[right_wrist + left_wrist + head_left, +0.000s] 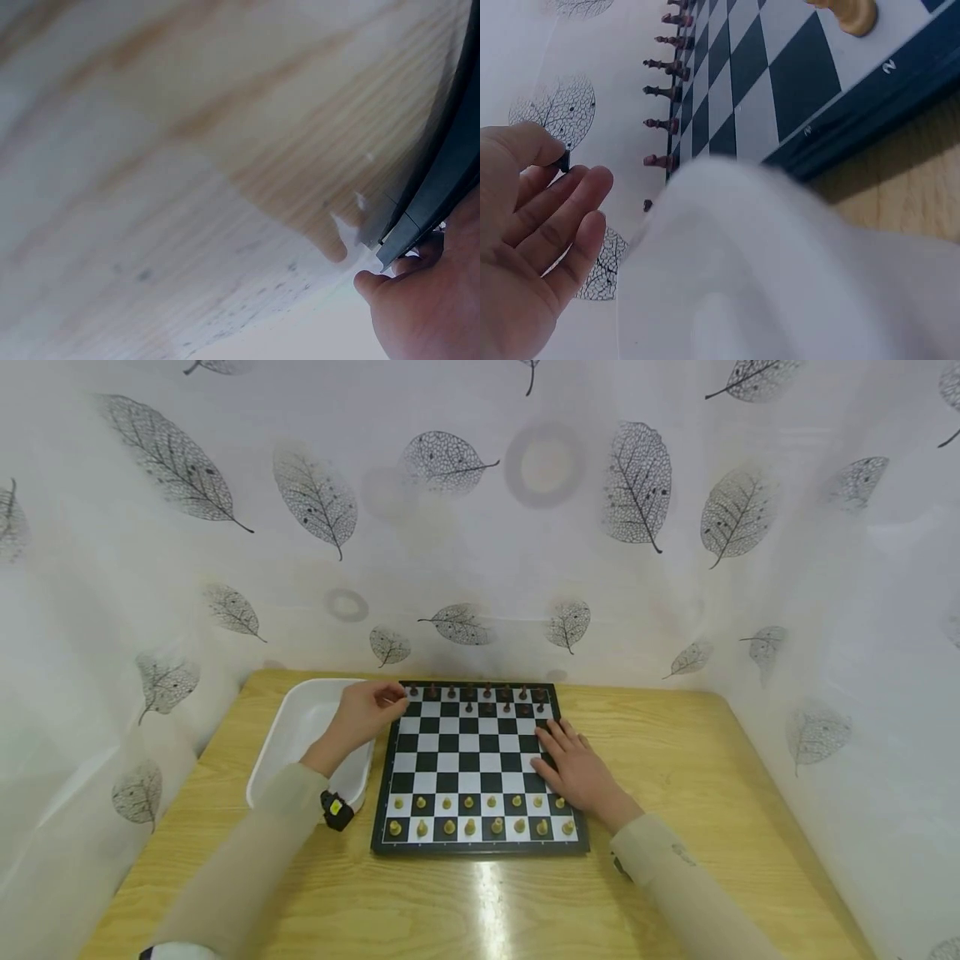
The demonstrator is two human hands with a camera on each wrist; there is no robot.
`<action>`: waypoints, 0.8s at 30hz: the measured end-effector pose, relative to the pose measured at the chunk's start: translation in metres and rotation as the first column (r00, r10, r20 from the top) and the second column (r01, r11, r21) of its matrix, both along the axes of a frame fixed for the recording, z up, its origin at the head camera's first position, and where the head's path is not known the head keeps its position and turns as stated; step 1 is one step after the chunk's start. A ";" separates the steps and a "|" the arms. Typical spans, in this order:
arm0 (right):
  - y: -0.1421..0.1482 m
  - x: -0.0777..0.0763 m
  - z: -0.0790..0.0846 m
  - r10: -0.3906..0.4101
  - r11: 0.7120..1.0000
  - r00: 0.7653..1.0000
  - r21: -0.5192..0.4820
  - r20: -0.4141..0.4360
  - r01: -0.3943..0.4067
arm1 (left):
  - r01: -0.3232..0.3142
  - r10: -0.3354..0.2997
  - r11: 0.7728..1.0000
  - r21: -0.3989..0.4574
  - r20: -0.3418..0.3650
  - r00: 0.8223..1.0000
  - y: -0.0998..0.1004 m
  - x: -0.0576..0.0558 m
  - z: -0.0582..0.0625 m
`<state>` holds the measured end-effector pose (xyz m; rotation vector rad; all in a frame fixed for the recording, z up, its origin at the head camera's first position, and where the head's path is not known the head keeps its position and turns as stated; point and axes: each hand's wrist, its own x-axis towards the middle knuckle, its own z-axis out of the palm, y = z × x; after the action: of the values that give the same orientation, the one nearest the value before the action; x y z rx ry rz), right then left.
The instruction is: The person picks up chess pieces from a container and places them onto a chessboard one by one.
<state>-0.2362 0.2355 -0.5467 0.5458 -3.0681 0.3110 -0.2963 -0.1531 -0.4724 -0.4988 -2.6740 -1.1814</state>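
The chessboard (468,743) lies flat on the wooden table. At its far left corner, my left hand (363,714) pinches a small dark chess piece (562,160) between thumb and forefinger; most of the piece is hidden by the fingers. My right hand (577,768) rests with extended fingers over the board's right edge, holding no piece. Dark red chess pieces (487,691) line the far row, with several more in the second row towards the right. Yellow chess pieces (470,827) stand in the two near rows.
A white plastic tray (300,718) stands left of the board, under my left forearm. The wooden table (645,727) extends to the right and in front. A white leaf-print curtain (465,552) closes off the back and both sides.
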 end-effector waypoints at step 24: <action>-0.001 0.001 0.003 -0.002 1.000 1.000 0.009 0.012 0.001 | 0.070 -0.045 0.982 -0.174 0.142 0.989 0.057 -0.030 -0.007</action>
<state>-0.2352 0.2346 -0.5437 0.5441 -3.0832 0.3017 -0.3263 -0.0959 -0.4794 -0.5431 -2.9200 -1.0303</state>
